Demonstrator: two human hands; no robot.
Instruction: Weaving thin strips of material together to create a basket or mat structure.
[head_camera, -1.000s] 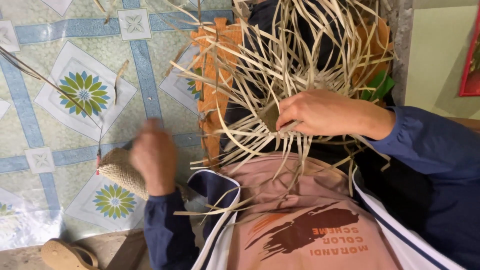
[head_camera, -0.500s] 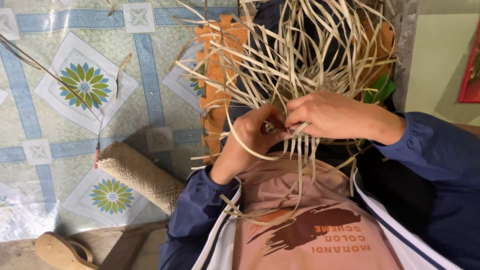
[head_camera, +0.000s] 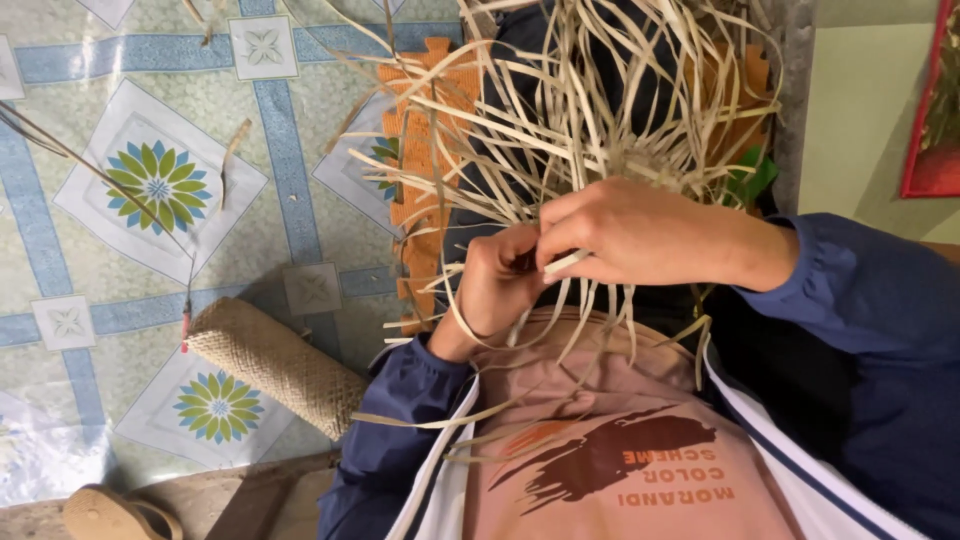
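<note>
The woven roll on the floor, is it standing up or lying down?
Lying down: the woven roll rests lengthwise on the tiled floor, apart from both hands.

The person wears a navy blue jacket with gathered elastic cuffs and white piping along its open front. Beneath the jacket sits a dusty pink T-shirt printed with a dark brushstroke and orange lettering. Both hands are bare.
</note>
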